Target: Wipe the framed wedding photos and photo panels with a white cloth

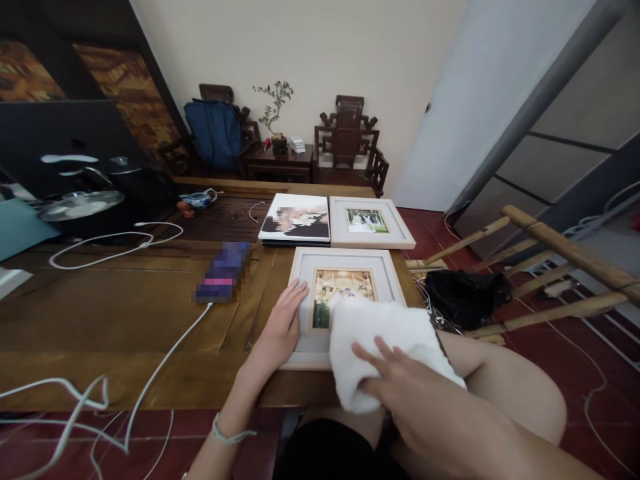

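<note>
A light-wood picture frame (396,280) with a grey mat and a wedding photo lies face up near the table's front edge. My left hand (281,327) holds its left side, fingers bent over the border. A folded white cloth (385,327) covers the frame's lower right part and hangs past the table's edge. My right hand (400,380) is on the cloth, fingers pressed into it and the thumb partly hidden in a fold. Just behind are a second picture frame (340,239) and a white-edged photo panel (295,227) on a dark stack.
On the wooden table (125,313) lie a phone (223,273) and its white cable (167,360). A lidded pan (83,207) and a black kettle (135,187) stand at the back left. A bamboo chair (480,240) with a black bag (465,297) is to the right.
</note>
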Tool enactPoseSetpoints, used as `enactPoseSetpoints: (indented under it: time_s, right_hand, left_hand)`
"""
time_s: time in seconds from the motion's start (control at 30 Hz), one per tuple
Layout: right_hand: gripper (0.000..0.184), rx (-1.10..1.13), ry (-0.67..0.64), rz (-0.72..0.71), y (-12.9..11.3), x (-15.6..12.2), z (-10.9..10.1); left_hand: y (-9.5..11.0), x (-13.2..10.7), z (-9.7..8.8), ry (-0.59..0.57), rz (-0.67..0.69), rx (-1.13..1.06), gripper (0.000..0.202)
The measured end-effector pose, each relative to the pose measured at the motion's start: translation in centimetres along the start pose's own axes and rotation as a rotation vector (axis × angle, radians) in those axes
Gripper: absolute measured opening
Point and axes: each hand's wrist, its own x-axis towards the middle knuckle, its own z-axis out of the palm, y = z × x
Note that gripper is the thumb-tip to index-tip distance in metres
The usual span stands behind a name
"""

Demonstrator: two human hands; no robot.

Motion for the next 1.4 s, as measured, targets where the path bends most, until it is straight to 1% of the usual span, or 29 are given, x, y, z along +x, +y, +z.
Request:
enactPoseSetpoints:
  time_s: [0.07,0.1,0.17,0.23,0.3,0.37,0.43,0.5,0.57,0.63,0.7,0.77,0.83,0.97,1.03,1.07,1.13,1.2,1.3,1.4]
  right_hand:
    - [0.054,0.024,-0.002,-0.020,-1.1,-0.3,-0.1]
    - [0.055,0.027,0.005,-0.018,-1.2,-0.1,0.0]
    - [0.059,0.029,0.040,-0.009,-0.4,1.1,0.3]
    - [0.063,0.017,0.111,-0.013,1.6,2.9,0.8]
    - [0.063,-0.035,0.212,-0.017,4.4,4.9,1.0]
    - [0.064,-0.115,0.323,0.003,7.5,6.9,0.6]
    - [0.061,-0.176,0.400,0.014,10.2,8.7,-0.2]
    - [0.052,-0.231,0.467,0.027,11.9,10.1,-1.1]
    - [0.043,-0.280,0.502,0.039,12.6,10.9,-1.6]
    - [0.040,-0.303,0.491,0.038,12.3,11.1,-1.3]
    - [0.040,-0.293,0.462,0.023,11.0,10.4,-0.4]
    - [0.042,-0.249,0.417,0.005,9.0,8.9,0.6]
    - [0.043,-0.177,0.341,-0.012,6.5,6.6,1.3]
    - [0.044,-0.029,0.141,-0.057,1.6,2.1,1.4]
    - [0.042,0.009,0.086,-0.098,0.0,1.1,1.4]
    - [0.041,0.016,0.088,-0.118,-0.5,1.0,1.5]
    - [0.040,0.012,0.143,-0.145,-0.4,1.8,1.9]
    - [0.042,-0.018,0.227,-0.154,0.9,3.4,2.5]
    - [0.042,-0.106,0.363,-0.114,4.5,6.7,2.4]
    - [0.041,-0.218,0.486,-0.029,8.2,9.9,0.8]
  left_hand:
    - [0.0,0.0,0.0,-0.005,0.008,0.003,0.045]
    - [0.0,-0.1,-0.1,-0.011,0.013,0.003,0.045]
    - [0.0,-0.1,-0.2,-0.025,0.020,0.001,0.046]
    - [-0.1,-0.1,-0.2,-0.040,0.028,-0.001,0.046]
    - [-0.1,-0.1,-0.3,-0.051,0.037,-0.002,0.047]
    - [-0.2,-0.1,-0.4,-0.058,0.050,-0.006,0.047]
    - [-0.2,-0.1,-0.4,-0.059,0.058,-0.011,0.047]
    - [-0.2,-0.1,-0.4,-0.054,0.057,-0.019,0.046]
    - [-0.2,-0.1,-0.4,-0.049,0.052,-0.028,0.046]
    - [-0.3,-0.1,-0.3,-0.046,0.049,-0.030,0.046]
    - [-0.3,-0.1,-0.2,-0.036,0.044,-0.024,0.046]
    - [-0.3,-0.1,0.0,-0.023,0.038,-0.015,0.045]
    - [-0.3,-0.1,0.1,-0.015,0.033,-0.010,0.045]
    - [0.0,0.0,0.0,-0.007,0.028,-0.008,0.045]
    - [0.2,0.0,-0.1,-0.010,0.031,-0.006,0.045]
    - [0.3,0.0,-0.2,-0.014,0.032,-0.004,0.045]
    - [0.3,-0.1,-0.3,-0.023,0.031,-0.001,0.045]
    - [0.2,-0.2,-0.3,-0.028,0.037,-0.007,0.045]
    - [-0.2,-0.2,-0.2,-0.022,0.065,-0.020,0.046]
    - [-0.4,-0.1,-0.2,-0.034,0.086,-0.019,0.046]
